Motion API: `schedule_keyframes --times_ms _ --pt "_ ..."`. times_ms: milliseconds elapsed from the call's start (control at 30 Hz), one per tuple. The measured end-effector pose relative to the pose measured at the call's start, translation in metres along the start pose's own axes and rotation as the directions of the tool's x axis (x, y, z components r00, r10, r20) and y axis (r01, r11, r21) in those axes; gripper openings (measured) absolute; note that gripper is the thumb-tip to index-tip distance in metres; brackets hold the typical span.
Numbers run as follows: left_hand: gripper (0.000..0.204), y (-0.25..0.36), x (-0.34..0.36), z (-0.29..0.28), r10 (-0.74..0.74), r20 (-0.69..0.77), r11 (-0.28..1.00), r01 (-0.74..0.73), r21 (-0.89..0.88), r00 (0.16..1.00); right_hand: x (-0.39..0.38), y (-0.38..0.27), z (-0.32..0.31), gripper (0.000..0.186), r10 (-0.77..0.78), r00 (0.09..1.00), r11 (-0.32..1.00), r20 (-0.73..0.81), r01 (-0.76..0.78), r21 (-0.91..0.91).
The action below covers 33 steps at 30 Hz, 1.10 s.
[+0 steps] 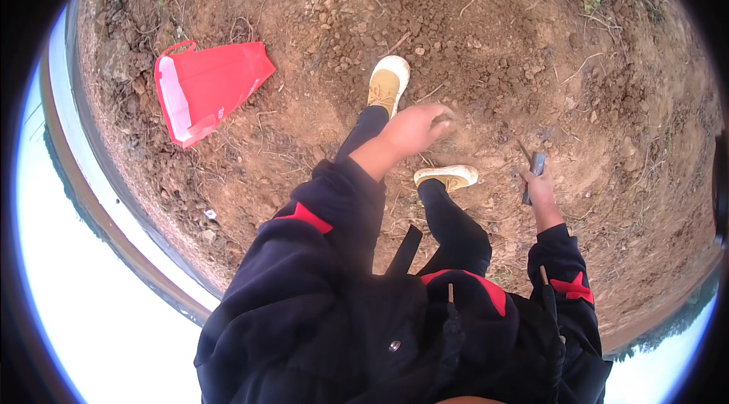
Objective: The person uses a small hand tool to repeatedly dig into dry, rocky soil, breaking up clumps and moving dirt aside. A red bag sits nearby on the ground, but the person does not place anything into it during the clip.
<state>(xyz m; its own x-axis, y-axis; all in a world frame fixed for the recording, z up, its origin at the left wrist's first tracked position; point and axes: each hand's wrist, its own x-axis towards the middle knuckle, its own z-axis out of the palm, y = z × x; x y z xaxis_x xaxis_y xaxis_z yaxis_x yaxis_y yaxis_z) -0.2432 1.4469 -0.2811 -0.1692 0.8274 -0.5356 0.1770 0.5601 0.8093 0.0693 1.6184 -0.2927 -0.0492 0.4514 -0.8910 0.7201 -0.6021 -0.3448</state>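
Observation:
My left hand (414, 130) is held over the soil in front of my feet, fingers curled toward the thumb. A small dark patch shows between thumb and fingers, but blur hides whether it is an object. On the right, my right hand (541, 190) grips a short dark grey tool (538, 164) whose exact kind I cannot make out. A thin brown stick-like piece (524, 150) juts out beside the tool, near my fingertips. The two hands are well apart, and the left is closer to my tan shoes.
Loose brown soil (456, 47) with clods and dry roots spreads all around. A red bag (213, 85) with a pale opening lies at the left. My tan shoes (389, 83) stand one ahead of the other. Weeds (596, 5) grow at the far right.

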Motion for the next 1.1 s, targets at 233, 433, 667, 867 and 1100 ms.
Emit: schedule_keyframes --times_ms 233,433,667,867,1100 --pt "0.037 -0.182 -0.209 -0.096 -0.885 -0.198 0.383 0.417 -0.824 0.421 -0.158 -0.018 -0.063 0.058 0.1 0.967 0.358 0.233 0.183 -0.915" --pt "0.059 -0.245 -0.292 -0.185 -0.946 -0.17 0.005 -0.511 -0.86 0.278 -0.27 -0.125 -0.069 0.057 0.182 0.983 0.189 0.001 -0.034 -0.981" --pt "0.047 -0.252 -0.216 -0.249 -0.954 0.022 -0.227 -0.671 -0.706 0.299 -0.323 -0.251 0.002 0.054 0.079 0.997 0.166 -0.025 -0.038 -0.985" --pt "0.026 -0.24 -0.263 -0.248 -0.99 -0.141 0.033 -0.947 -0.319 0.013 -0.338 -0.323 0.038 0.051 -0.013 0.999 0.156 0.036 0.038 -0.987" --pt "0.02 -0.163 -0.36 -0.335 -0.968 -0.213 -0.059 -0.941 -0.334 0.136 -0.311 -0.399 0.047 0.048 -0.122 0.987 0.243 0.107 0.134 -0.961"
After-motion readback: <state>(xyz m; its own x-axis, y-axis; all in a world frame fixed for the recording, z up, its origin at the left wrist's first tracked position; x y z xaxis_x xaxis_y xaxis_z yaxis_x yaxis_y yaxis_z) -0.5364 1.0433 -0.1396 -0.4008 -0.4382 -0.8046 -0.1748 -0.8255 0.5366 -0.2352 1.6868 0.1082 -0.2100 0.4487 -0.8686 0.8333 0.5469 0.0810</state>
